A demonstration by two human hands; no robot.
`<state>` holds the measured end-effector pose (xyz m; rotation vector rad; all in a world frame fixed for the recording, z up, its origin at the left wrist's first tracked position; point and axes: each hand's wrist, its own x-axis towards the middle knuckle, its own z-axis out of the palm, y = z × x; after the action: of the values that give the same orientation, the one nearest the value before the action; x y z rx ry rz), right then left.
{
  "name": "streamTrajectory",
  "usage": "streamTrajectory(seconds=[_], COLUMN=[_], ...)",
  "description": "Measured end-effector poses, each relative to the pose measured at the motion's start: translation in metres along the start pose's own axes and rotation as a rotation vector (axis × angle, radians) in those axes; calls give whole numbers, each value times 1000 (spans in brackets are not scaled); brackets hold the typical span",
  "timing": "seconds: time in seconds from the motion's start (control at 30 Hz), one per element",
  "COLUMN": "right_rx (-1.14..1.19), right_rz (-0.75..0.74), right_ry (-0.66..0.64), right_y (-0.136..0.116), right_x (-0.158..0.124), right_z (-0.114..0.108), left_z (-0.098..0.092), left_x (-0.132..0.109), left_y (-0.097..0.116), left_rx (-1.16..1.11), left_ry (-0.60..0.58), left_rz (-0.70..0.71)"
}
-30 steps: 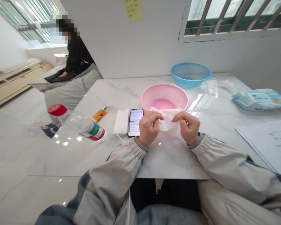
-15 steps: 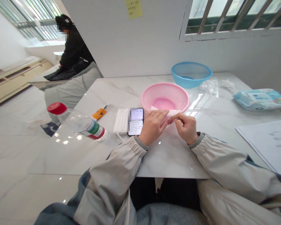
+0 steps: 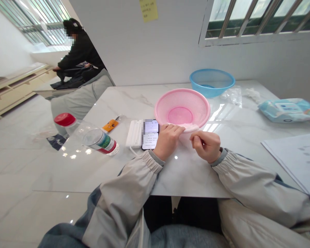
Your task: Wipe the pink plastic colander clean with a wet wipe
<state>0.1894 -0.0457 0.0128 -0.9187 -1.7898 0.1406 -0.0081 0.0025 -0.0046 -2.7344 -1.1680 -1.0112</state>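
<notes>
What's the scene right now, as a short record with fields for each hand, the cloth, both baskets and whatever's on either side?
Left hand: fingers at the white cloth; firmness of grip unclear
Right hand: fingers curled, near the cloth's right end; contact unclear
Cloth: bunched at the pink basket's near rim
Pink basket: upright, beyond the hands
Blue basket: behind the pink one, near the wall
Left side: phone, orange tag, labelled clear container
Right side: blue packet, paper

Daylight glares off the table (image 3: 186, 175); the phone (image 3: 150, 139) text seems blurred.
</notes>
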Motion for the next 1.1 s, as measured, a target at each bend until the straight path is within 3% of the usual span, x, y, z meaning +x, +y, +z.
streamTrajectory(seconds=[0.13, 0.27, 0.37, 0.57, 0.73, 0.9, 1.1], right_rx=[101, 336, 506, 688, 901, 1119, 1128], right_rz=[-37, 160, 357, 638, 839, 954, 1050], right_ry=[-156, -372, -426, -287, -108, -25, 161], right_y=[-1, 3, 6, 11, 9, 10, 28], right_x=[2, 2, 1, -1, -3, 0, 7], right_z=[2, 11, 16, 22, 31, 39, 36], left_z=[0, -3, -7, -10, -10, -4, -1], left_x=[0, 0, 0, 1, 2, 3, 4], left_y=[-1, 1, 4, 8, 7, 3, 9], left_rx=[-17, -7, -31, -57, -81, -88, -171], left_ry=[50, 144, 244, 283, 207, 161, 174], left_rz=[-21, -7, 46, 108, 122, 149, 104])
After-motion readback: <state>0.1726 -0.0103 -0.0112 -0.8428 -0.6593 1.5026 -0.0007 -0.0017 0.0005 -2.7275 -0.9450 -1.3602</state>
